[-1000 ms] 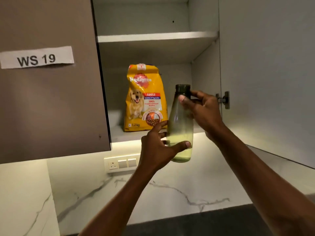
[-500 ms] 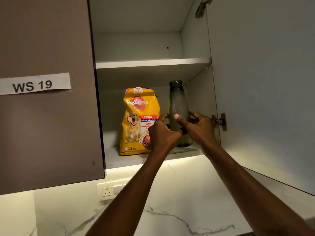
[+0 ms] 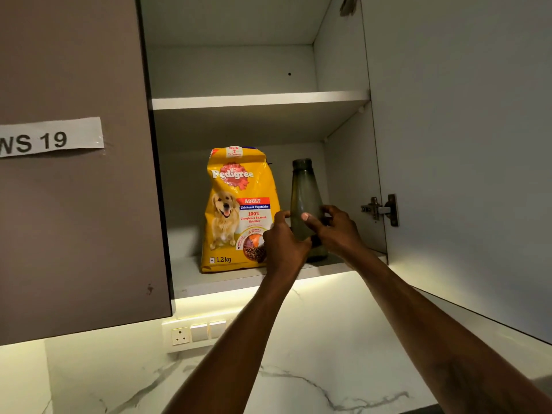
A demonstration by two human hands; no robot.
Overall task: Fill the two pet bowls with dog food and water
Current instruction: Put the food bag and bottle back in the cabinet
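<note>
Green-tinted glass, tall and narrowing to a capped neck: that is the translucent water bottle [image 3: 305, 201], and it stands upright on the lower shelf [image 3: 191, 282] of the open wall cupboard, its long axis vertical, its base on or just at the shelf surface, though my fingers hide the exact contact. I take the bottle as my landmark.

My left hand [image 3: 283, 243] curls around the bottle's lower body from its left side, thumb up near the glass; my right hand [image 3: 334, 231] wraps it from the right, thumb across the front. Both hands are closed on the bottle, low down, well below the neck. They are equally near, one on either flank.

Just left of the bottle stands the yellow printed dog-food bag [image 3: 239, 210], upright, its right edge partly behind my left knuckles, close to the bottle but I cannot tell whether they touch. Right of the bottle is the cupboard's inner side wall, then the metal door hinge [image 3: 380, 210] on the open pale door [image 3: 463, 144]. Above the bottle runs the bare white upper shelf [image 3: 260, 100].

The bowls are not in view. My judgement: what matters next is the bottle's upright axis and the gap to the bag, since either hand drawing away sideways could nudge one or the other.
</note>
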